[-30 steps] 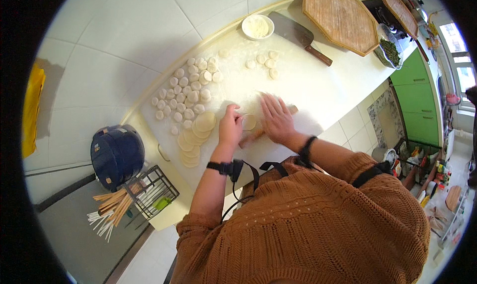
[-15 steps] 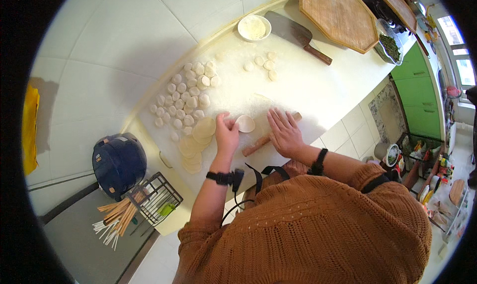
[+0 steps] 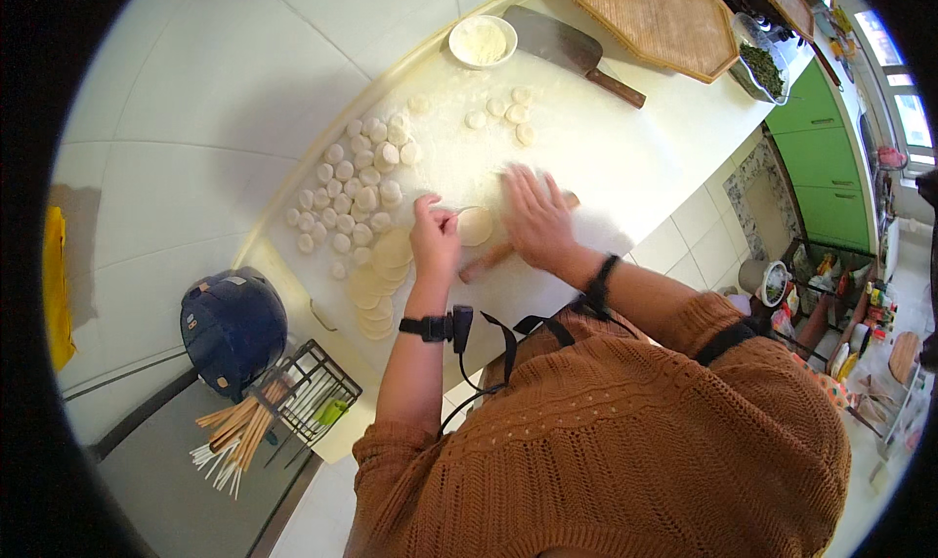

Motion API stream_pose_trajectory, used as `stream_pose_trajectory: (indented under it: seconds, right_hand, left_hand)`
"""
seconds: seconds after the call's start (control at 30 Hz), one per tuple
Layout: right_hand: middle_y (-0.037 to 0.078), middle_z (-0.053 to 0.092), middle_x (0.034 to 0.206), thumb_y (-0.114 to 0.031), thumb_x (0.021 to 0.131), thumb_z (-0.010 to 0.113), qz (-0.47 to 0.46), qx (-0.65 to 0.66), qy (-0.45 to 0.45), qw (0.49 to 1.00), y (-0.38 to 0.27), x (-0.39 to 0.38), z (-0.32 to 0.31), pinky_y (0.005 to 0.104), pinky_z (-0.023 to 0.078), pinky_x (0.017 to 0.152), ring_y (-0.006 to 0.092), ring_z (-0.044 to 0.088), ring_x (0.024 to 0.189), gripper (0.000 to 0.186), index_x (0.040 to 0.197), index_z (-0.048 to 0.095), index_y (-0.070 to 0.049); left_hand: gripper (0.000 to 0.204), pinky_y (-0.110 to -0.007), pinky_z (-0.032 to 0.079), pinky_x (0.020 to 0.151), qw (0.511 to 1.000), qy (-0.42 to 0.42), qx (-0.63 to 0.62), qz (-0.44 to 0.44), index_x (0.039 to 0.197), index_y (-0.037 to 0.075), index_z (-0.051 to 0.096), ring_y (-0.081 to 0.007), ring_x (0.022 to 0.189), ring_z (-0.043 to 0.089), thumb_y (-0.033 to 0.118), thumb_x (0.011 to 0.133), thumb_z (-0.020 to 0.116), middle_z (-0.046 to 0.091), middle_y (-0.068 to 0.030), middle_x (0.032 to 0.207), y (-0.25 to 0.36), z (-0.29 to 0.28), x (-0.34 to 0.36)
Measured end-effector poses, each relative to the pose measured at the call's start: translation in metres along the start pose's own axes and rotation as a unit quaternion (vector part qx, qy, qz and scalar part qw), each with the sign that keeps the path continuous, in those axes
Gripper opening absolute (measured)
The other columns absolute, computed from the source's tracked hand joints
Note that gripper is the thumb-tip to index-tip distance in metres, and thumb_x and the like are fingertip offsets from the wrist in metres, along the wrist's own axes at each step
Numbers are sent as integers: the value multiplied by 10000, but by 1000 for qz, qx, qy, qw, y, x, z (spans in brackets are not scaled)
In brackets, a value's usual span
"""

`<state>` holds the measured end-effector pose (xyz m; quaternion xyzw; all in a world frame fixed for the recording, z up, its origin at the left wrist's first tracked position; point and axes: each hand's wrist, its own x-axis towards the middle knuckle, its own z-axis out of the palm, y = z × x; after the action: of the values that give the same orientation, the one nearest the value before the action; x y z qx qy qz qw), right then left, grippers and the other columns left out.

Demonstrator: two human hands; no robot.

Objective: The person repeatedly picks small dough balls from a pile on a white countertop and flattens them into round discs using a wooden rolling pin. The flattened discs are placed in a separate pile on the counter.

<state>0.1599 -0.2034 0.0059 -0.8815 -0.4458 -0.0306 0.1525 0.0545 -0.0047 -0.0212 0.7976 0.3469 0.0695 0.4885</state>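
Note:
My left hand (image 3: 433,234) pinches the edge of a small round dough wrapper (image 3: 476,227) lying on the floured white counter (image 3: 606,148). My right hand (image 3: 531,216) lies flat, fingers spread, on a wooden rolling pin (image 3: 486,262) that rests across the wrapper's near side. A stack of rolled wrappers (image 3: 381,282) lies left of my left hand. Beyond it sit several small dough lumps (image 3: 354,194), and a few more dough pieces (image 3: 502,114) lie farther along the counter.
A white bowl of flour (image 3: 483,41), a cleaver (image 3: 572,52) and a woven octagonal tray (image 3: 661,16) are at the far end. A dark blue cooker (image 3: 233,327) and a wire rack with chopsticks (image 3: 278,414) stand at the near left.
The rolling pin and my right hand have rolled forward over the wrapper, while my left hand has turned the wrapper slightly. The view has shifted a little.

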Motion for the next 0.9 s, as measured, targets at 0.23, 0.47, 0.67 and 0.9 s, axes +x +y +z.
stream_pose_trajectory:
  seconds: [0.23, 0.47, 0.67, 0.9]
  right_hand:
    - [224, 455, 1710, -287, 1089, 484, 13, -22, 33, 999, -2, 49, 20, 568, 232, 1335, 360, 396, 1614, 629, 1619, 466, 51]
    - [198, 374, 1763, -325, 1067, 536, 32, 48, 15, 998, 3, 49, 22, 561, 186, 1349, 326, 308, 1660, 718, 1670, 385, 34]
    - [211, 384, 1756, -233, 1012, 509, 35, 4, -133, 991, 7, -27, -2, 565, 115, 1361, 312, 293, 1672, 722, 1670, 391, 40]
    - [220, 426, 1723, -315, 1075, 524, 20, 39, 47, 998, 2, 51, 28, 560, 225, 1334, 350, 394, 1611, 674, 1641, 427, 39]
  left_hand:
    - [570, -416, 580, 946, 997, 1, 73, -28, 1401, 4, 485, -371, 1122, 699, 43, 918, 785, 697, -228, 1197, 14, 5, -12]
    - [668, -391, 610, 875, 998, -27, 58, -9, 1498, -3, 472, -298, 979, 741, 16, 921, 809, 728, -209, 1198, 28, 4, 22]
    - [667, -435, 602, 870, 993, -52, -20, -102, 1558, 23, 419, -300, 939, 774, 41, 976, 745, 791, -180, 1059, 21, -1, -24]
    - [657, -487, 596, 868, 978, -172, 116, 38, 1540, 87, 493, -415, 970, 757, 40, 940, 756, 773, -208, 1048, 43, -1, 18]
